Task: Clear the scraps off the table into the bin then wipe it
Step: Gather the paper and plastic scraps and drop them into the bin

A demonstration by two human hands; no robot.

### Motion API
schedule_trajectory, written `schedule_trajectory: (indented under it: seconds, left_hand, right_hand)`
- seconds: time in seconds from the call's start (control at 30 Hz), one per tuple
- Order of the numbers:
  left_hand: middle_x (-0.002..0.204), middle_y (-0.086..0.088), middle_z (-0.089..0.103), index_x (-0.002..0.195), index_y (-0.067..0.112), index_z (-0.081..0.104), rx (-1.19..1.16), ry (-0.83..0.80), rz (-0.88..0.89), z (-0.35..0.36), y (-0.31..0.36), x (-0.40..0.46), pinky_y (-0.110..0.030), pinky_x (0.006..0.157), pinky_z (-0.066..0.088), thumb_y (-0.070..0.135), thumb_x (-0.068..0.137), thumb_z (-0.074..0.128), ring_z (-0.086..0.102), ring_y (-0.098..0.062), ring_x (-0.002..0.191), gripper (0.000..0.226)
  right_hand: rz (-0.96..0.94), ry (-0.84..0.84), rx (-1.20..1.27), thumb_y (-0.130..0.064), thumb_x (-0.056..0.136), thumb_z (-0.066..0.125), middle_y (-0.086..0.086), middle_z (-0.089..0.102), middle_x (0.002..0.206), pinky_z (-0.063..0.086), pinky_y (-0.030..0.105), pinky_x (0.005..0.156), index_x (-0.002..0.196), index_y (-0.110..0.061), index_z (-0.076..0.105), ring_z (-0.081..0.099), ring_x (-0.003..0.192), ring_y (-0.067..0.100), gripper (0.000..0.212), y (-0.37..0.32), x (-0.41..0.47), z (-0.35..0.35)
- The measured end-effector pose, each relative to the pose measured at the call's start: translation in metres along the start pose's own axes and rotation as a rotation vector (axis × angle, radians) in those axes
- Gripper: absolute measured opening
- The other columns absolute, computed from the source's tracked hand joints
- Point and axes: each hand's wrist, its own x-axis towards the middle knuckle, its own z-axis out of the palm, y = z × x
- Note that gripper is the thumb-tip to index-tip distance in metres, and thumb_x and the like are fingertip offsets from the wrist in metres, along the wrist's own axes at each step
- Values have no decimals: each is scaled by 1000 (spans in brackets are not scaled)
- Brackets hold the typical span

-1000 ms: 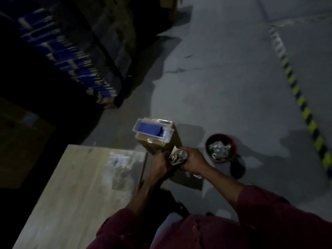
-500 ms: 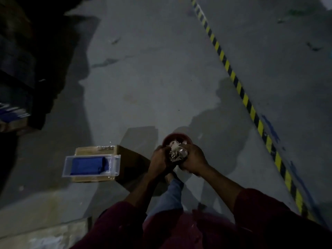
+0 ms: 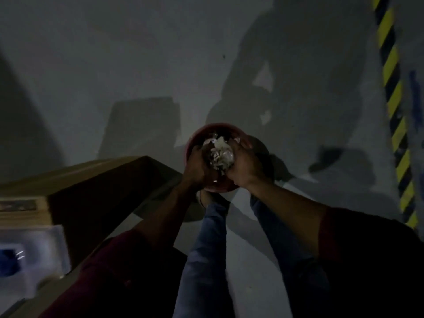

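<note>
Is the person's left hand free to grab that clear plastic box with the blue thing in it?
Probably not yet. The left hand and right hand both cup a wad of scraps over the red bin; the clear box sits well off to the left.

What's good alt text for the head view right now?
Both hands, left hand and right hand, hold a wad of scraps over a red bin on a grey floor. A cardboard box stands at left; striped floor tape runs at right.
</note>
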Motion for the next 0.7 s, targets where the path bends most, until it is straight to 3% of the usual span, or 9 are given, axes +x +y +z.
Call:
schedule_trajectory:
  seconds: [0.1, 0.23, 0.3, 0.4, 0.47, 0.57, 0.7]
  left_hand:
    - [152, -17, 45, 148, 7, 41, 106, 8, 14, 14, -48, 58, -53, 115, 38, 60, 58, 71, 45, -36, 140, 109]
    - [166, -15, 19, 161, 12, 15, 249, 19, 24, 32, -87, 88, -44, 124, 15, 66, 55, 68, 16, -32, 153, 130]
    - [167, -17, 9, 162, 14, 6, 296, -23, 4, 37, -96, 93, -51, 123, 14, 69, 49, 61, 6, -35, 155, 137]
    - [168, -22, -4, 163, 20, 1, 373, -90, -66, 46, -109, 95, -61, 119, 25, 73, 55, 60, 4, -45, 154, 134]
    - [168, -21, -10, 162, 23, -1, 381, -118, -107, 50, -118, 93, -66, 116, 28, 69, 64, 64, 4, -50, 152, 127]
    - [168, -21, -4, 163, 21, 2, 384, -54, -49, 49, -118, 83, -65, 116, 28, 71, 70, 59, 8, -48, 153, 120]
    - [169, -19, 4, 162, 18, 7, 368, 35, -65, 36, -92, 70, -58, 111, 40, 75, 68, 55, 27, -47, 148, 121]
  right_hand:
    - [-56, -23, -142, -35, 71, 85, 14, 45, 150, 38, 52, 115, 152, -23, 36, 38, 141, 39, 95, 36, 64, 42]
    - [-94, -254, -143, -47, 66, 90, 13, 2, 169, 9, 56, 125, 161, -24, -8, 0, 155, 42, 138, 74, 105, 83]
    - [-111, -350, -128, -37, 68, 90, 13, -7, 170, 3, 56, 127, 159, -24, -20, -7, 156, 39, 143, 87, 114, 93]
    - [-101, -431, -155, -11, 71, 83, 12, -7, 170, 16, 53, 127, 161, -21, -13, -1, 157, 38, 132, 99, 126, 93]
    - [-149, -390, -212, -13, 73, 83, 12, -3, 171, 31, 55, 122, 162, -23, 0, 11, 156, 42, 123, 100, 130, 87]
    - [-181, -263, -365, -21, 76, 81, 13, 14, 169, 54, 56, 99, 162, -25, 10, 47, 137, 46, 111, 94, 129, 71]
    - [-257, -95, -585, -20, 87, 68, 15, 48, 150, 59, 50, 85, 163, -24, 8, 66, 106, 41, 97, 76, 109, 42]
